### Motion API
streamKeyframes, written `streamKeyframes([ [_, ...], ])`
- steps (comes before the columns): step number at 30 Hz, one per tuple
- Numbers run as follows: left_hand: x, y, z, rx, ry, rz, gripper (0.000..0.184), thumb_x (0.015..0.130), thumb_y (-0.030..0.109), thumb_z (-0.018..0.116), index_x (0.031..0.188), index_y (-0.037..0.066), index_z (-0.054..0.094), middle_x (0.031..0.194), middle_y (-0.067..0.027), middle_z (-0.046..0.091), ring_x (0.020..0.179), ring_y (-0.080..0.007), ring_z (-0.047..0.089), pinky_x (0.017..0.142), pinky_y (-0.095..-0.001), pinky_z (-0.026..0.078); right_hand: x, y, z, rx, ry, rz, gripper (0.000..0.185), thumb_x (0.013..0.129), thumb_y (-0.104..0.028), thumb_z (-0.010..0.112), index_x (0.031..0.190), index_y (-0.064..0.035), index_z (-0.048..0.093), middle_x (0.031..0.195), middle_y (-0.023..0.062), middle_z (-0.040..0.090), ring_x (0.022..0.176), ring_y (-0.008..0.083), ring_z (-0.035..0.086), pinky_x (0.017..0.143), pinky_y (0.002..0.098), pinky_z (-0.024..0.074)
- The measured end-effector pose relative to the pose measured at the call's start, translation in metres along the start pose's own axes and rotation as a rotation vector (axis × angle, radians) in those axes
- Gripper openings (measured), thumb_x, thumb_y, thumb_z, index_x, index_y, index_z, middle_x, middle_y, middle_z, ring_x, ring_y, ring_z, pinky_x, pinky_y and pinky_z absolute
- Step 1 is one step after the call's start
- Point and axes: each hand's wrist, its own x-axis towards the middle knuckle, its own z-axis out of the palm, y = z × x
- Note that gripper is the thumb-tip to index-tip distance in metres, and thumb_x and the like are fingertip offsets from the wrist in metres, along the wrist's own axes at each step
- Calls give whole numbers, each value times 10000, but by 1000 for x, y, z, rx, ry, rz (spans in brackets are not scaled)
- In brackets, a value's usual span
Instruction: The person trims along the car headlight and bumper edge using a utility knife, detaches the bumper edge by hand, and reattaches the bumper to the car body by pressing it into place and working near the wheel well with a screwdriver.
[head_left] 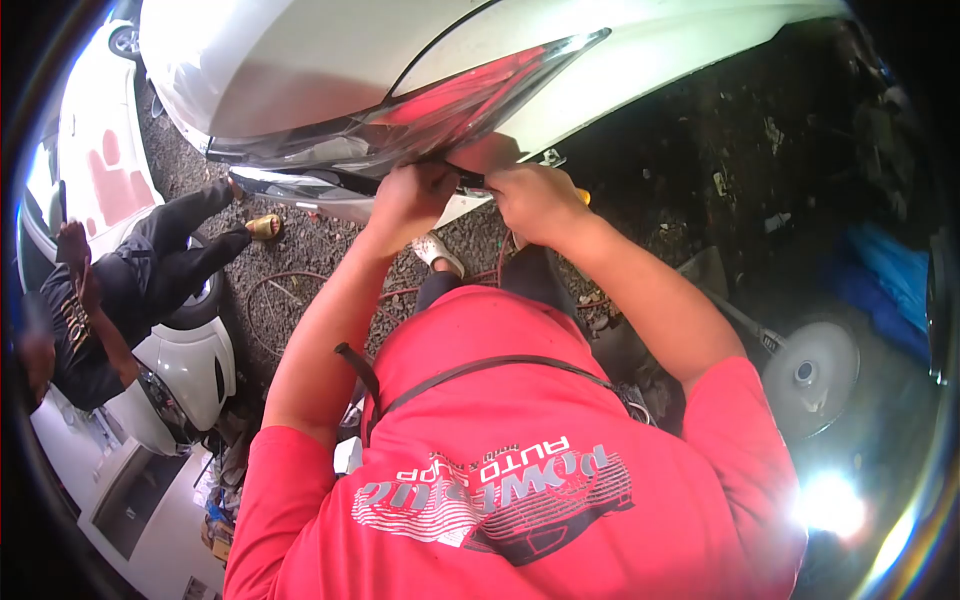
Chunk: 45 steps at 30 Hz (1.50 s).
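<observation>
Both of my hands are at the lower edge of a white car's long, glossy lamp point(440, 110), whose clear surface shows red. My left hand point(413, 205) has its fingers curled in under the lamp, close to the gap above the bumper point(300, 192). Beside it, my right hand point(537, 200) is closed, thumb and fingers pressed together. A thin dark piece point(466, 178) shows between the hands; its kind and where it ends are hidden by my fingers. A small yellow thing point(584, 196) sticks out just past my right hand.
At left, a person in dark clothes point(110, 290) sits or crouches by another white car point(190, 375). A reddish hose point(400, 292) lies on the gravel point(290, 245). A round grey disc point(815, 370) and blue sheeting point(885, 280) are at right. A dark strap point(480, 375) crosses my red shirt.
</observation>
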Motion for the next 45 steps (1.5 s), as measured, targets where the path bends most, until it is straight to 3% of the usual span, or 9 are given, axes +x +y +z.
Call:
streamKeyframes([
  [5, -4, -1, -5, -48, -103, 36, 285, 822, 291, 811, 1065, 146, 842, 931, -138, 797, 964, -381, 754, 866, -471, 591, 14, -12, -15, -220, -89, -219, 224, 912, -123, 599, 1033, -107, 787, 960, 156, 788, 978, 362, 767, 840, 516, 609],
  [7, -7, 4, -6, 118, -98, 55, 405, 802, 318, 869, 1153, 120, 827, 1183, -119, 797, 1009, -339, 773, 880, -423, 594, 24, -18, -20, -306, -163, -255, 210, 908, -128, 619, 1027, -100, 789, 963, 150, 790, 987, 349, 771, 842, 504, 611],
  [14, -8, -6, 8, 153, 12, 100, 373, 787, 312, 872, 1137, 186, 837, 1136, -96, 800, 1015, -347, 760, 867, -448, 589, 23, -27, -17, -507, -178, -392, 184, 854, -165, 719, 1030, -117, 747, 1023, 87, 747, 1034, 291, 728, 845, 449, 596],
  [27, -12, -10, 3, 217, -45, 174, 273, 825, 283, 805, 1081, 197, 844, 886, -171, 768, 882, -425, 730, 800, -529, 573, 17, -15, -8, -593, 59, -572, 183, 860, -158, 665, 1032, -135, 721, 1018, 54, 704, 1080, 271, 649, 868, 414, 539],
  [29, -14, -7, 3, 179, -13, 198, 281, 820, 271, 805, 1075, 158, 836, 848, -182, 757, 845, -447, 719, 774, -540, 567, 16, -18, -10, -578, 32, -525, 179, 871, -149, 654, 1037, -123, 716, 1020, 64, 703, 1061, 291, 660, 879, 430, 551],
  [32, -16, -6, 3, 171, -5, 202, 279, 826, 258, 795, 1090, 181, 844, 899, -175, 768, 889, -432, 725, 806, -532, 571, 15, -21, -7, -480, -60, -393, 184, 889, -125, 627, 1050, -106, 713, 1021, 101, 724, 1035, 332, 699, 870, 482, 574],
  [34, -15, -8, 6, 167, -37, 177, 263, 846, 252, 799, 1101, 281, 856, 1008, -115, 797, 986, -362, 744, 877, -483, 578, 17, -28, -9, -447, -132, -316, 194, 902, -121, 615, 1067, -95, 714, 1018, 132, 737, 1029, 357, 715, 869, 507, 579],
  [38, -14, -10, 7, 147, -48, 209, 303, 843, 225, 785, 1136, 261, 852, 1065, -128, 785, 1021, -383, 728, 889, -491, 574, 19, -39, -15, -360, -263, -113, 216, 932, -117, 588, 1093, -66, 722, 1035, 211, 762, 1044, 420, 729, 863, 555, 580],
  [45, -15, -7, 2, 135, -135, 149, 304, 856, 232, 789, 1146, 298, 851, 1104, -101, 792, 1025, -363, 734, 902, -470, 580, 24, -26, -1, -84, -259, 88, 269, 869, -100, 627, 1097, -55, 760, 1075, 227, 776, 1055, 420, 743, 887, 515, 582],
])
